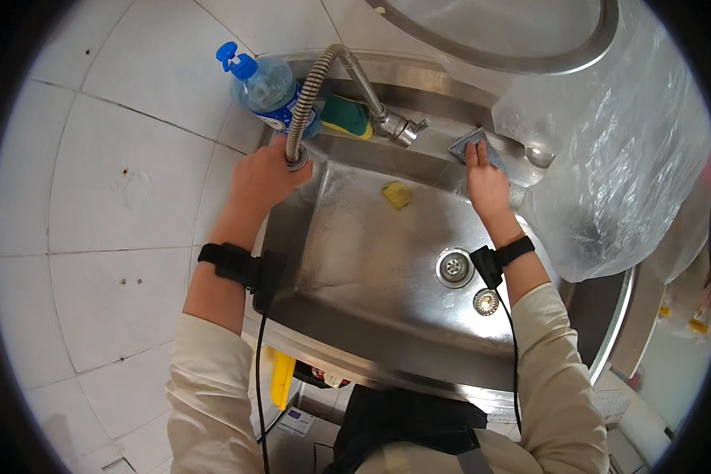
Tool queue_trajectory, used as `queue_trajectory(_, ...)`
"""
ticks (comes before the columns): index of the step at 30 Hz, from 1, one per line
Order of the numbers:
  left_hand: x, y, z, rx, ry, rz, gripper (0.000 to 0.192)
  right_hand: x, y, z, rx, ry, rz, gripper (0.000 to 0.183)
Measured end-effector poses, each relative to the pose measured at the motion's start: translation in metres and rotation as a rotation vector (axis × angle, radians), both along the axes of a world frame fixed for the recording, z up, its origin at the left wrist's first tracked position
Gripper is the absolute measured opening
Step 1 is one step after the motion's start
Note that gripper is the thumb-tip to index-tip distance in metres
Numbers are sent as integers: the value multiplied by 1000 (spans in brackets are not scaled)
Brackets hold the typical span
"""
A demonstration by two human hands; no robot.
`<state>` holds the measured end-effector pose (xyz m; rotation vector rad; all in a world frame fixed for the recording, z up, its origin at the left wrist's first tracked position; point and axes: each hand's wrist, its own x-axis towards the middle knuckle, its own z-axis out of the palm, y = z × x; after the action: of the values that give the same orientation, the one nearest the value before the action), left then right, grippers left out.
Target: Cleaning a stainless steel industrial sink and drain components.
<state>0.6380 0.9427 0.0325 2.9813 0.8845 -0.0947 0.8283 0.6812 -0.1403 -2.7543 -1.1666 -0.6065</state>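
My left hand [271, 175] grips the spray head [296, 157] of a flexible metal faucet [309, 89] at the sink's back left corner. My right hand [487, 181] has its fingers on a grey scouring cloth [469, 144] lying on the sink's back ledge. Inside the stainless steel sink [355, 249] is a small yellow sponge piece [397, 195]. A drain [454, 267] and a metal strainer [486, 302] sit at the basin's right. A green and yellow sponge [346, 115] lies behind the basin, beside the faucet base.
A pump bottle [269, 86] with blue liquid stands at the back left, against the tiled wall [124, 172]. A large round mesh strainer [497, 35] and a clear plastic bag [604, 166] occupy the right. Black cables hang from both wrists.
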Motion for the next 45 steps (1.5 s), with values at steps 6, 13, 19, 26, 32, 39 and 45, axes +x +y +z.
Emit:
queue_trajectory(6,2,-1,17,72,25,20,40,0,-2,7,6,114,-3,40)
queue_trajectory(13,-35,-27,34,30,175,-46,45,-66,-5,15,465,349,252,37)
queue_trajectory(19,-48,-31,70,-39,334,-36,44,-131,30,-52,241,1124,57,31)
queue_trajectory(26,-49,-13,75,-80,291,-31,41,-168,200,-123,945,1546,-152,26)
queue_trajectory(32,-56,14,55,-129,140,-69,34,-197,302,-93,1098,1678,-91,41)
queue_trajectory(39,-44,20,46,-155,169,-97,30,-340,238,-53,608,1895,-138,47)
queue_trajectory(45,-41,19,48,-143,171,-66,32,-260,267,-61,608,2072,-393,36)
